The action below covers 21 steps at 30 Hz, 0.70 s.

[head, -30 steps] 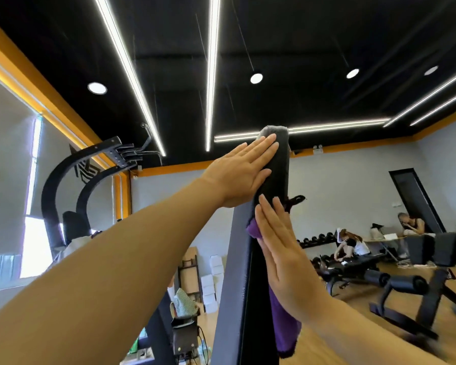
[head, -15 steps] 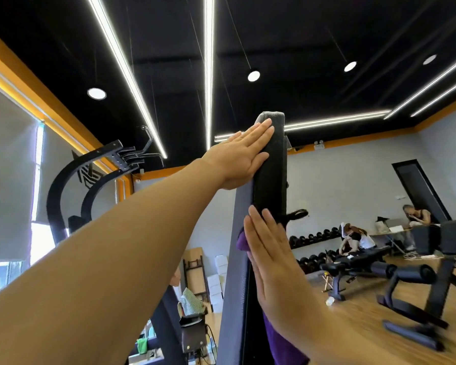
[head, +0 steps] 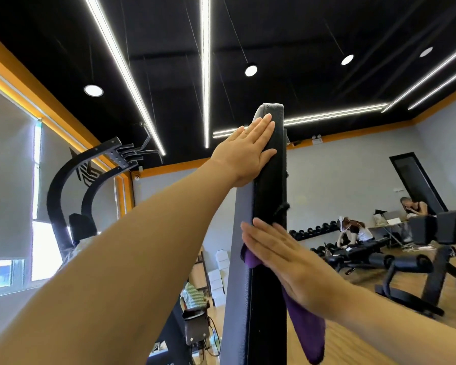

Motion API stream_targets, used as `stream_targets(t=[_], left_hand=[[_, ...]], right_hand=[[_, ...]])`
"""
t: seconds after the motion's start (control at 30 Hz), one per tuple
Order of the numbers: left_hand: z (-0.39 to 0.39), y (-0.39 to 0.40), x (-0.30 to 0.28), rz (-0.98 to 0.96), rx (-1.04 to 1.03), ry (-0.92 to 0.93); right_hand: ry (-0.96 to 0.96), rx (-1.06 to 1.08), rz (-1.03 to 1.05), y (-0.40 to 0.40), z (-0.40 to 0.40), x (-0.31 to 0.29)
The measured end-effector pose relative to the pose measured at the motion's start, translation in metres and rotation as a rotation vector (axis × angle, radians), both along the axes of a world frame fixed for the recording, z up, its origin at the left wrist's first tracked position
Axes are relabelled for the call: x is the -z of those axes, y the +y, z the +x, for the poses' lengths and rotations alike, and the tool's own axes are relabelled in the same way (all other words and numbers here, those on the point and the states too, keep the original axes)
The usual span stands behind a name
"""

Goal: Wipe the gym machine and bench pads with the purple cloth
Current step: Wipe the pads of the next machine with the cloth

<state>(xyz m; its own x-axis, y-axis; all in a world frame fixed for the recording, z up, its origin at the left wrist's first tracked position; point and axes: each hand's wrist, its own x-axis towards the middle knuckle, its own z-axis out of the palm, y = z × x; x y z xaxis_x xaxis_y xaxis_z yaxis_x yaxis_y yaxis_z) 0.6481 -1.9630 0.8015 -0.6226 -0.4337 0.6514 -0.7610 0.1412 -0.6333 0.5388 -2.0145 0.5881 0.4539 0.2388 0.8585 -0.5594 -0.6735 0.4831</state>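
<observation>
Gym, black ceiling | our left hand (head: 245, 151) flat near upright black padded board's (head: 270, 180) top | right hand (head: 282, 255), fingers straight, presses purple cloth (head: 307, 330) lower down.

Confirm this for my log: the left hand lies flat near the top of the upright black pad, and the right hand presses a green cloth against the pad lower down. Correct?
Not quite. The cloth is purple, not green, as the head view shows. The rest holds: the left hand lies flat near the top of the upright black pad, and the right hand presses the cloth against it lower down.
</observation>
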Motion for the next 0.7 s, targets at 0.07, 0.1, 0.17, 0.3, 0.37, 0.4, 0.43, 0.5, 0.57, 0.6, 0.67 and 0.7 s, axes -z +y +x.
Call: stream_targets(t=[0.07,0.1,0.17,0.3,0.37,0.4,0.43,0.5,0.57,0.6,0.67,0.7], left_hand=[[-0.001,-0.003,0.007,-0.026,0.009,0.020],[-0.001,-0.005,0.009,-0.034,0.014,0.030],[-0.001,-0.005,0.009,-0.032,0.020,0.042],[-0.001,-0.003,0.010,-0.026,0.017,0.038],[0.000,-0.002,0.015,-0.038,0.019,0.047],[0.000,-0.002,0.019,-0.043,0.025,0.059],[0.001,-0.001,0.025,-0.046,0.034,0.072],[0.005,0.001,0.037,-0.042,0.058,0.067],[0.014,0.004,0.047,-0.017,0.089,0.006],[0.021,0.006,0.051,0.010,0.105,-0.035],[0.035,0.010,0.057,0.077,0.124,-0.133],[0.040,0.011,0.061,0.097,0.125,-0.167]], right_hand=[[-0.156,-0.039,0.058,-0.004,0.003,-0.022],[-0.261,-0.072,0.099,-0.004,0.007,-0.031],[-0.367,-0.121,0.142,0.000,0.017,-0.029],[-0.151,-0.035,0.079,0.008,0.025,0.036],[-0.061,0.035,-0.039,0.009,0.023,0.060],[-0.069,0.041,-0.050,0.009,0.023,0.062],[-0.098,0.028,-0.010,0.009,0.024,0.058],[-0.253,-0.045,0.105,0.011,0.032,0.038],[-0.480,-0.134,0.171,0.009,0.044,0.015],[-0.573,-0.153,0.180,0.010,0.051,0.011],[-0.675,-0.160,0.212,0.014,0.066,0.017],[-0.684,-0.154,0.244,0.018,0.072,0.026]])
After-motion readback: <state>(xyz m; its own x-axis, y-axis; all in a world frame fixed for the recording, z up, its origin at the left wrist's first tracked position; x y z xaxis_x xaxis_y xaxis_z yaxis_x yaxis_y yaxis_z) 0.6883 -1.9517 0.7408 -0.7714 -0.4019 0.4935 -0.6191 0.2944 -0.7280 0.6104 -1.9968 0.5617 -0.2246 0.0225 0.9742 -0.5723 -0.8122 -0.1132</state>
